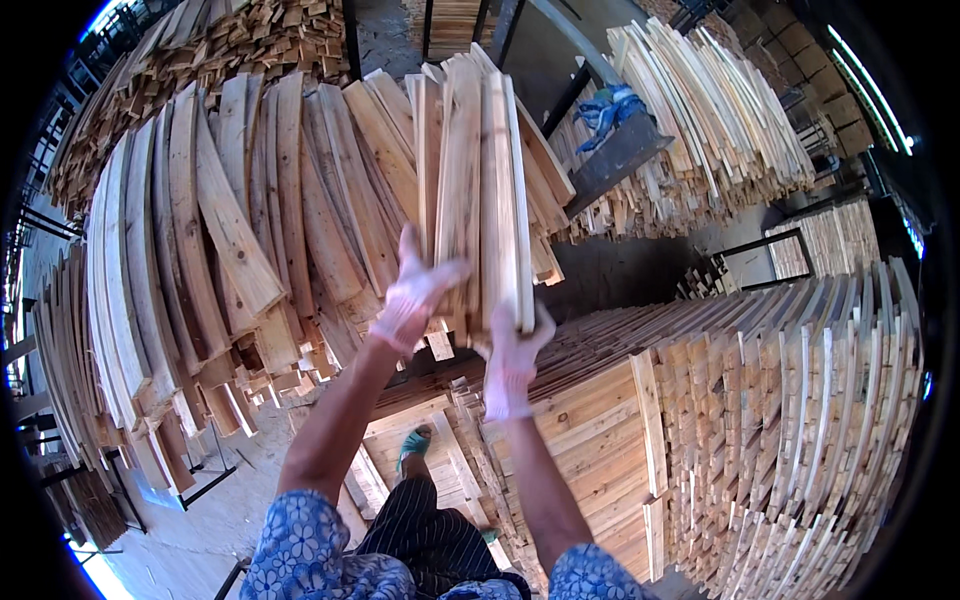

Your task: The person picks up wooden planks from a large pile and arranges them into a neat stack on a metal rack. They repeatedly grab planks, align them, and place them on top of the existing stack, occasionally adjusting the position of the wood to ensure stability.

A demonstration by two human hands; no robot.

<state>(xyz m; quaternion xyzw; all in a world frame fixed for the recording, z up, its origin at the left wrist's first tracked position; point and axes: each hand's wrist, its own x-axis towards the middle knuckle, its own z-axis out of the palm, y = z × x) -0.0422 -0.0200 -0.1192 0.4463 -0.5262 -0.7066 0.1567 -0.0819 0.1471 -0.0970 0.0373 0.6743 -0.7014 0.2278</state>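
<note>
Several long pale wooden boards (pixel 460 160) lie side by side on top of a stack ahead of me, their near ends pointing at me. My left hand (pixel 412 298), in a pale pinkish glove, is at the left side of these boards with its fingers spread. My right hand (pixel 512 365), gloved alike, is by the near end of the rightmost boards, its fingers apart and slightly blurred. Whether either hand presses on the wood cannot be made out. Neither hand is wrapped round a board.
Left of the boards spreads a wide stack of loose planks (pixel 240 220). A large, neatly layered timber stack (pixel 780 420) stands at the right. Behind is another pile (pixel 700 120), near a metal post with blue cloth (pixel 610 112). My sandalled foot (pixel 415 445) rests on light wood below.
</note>
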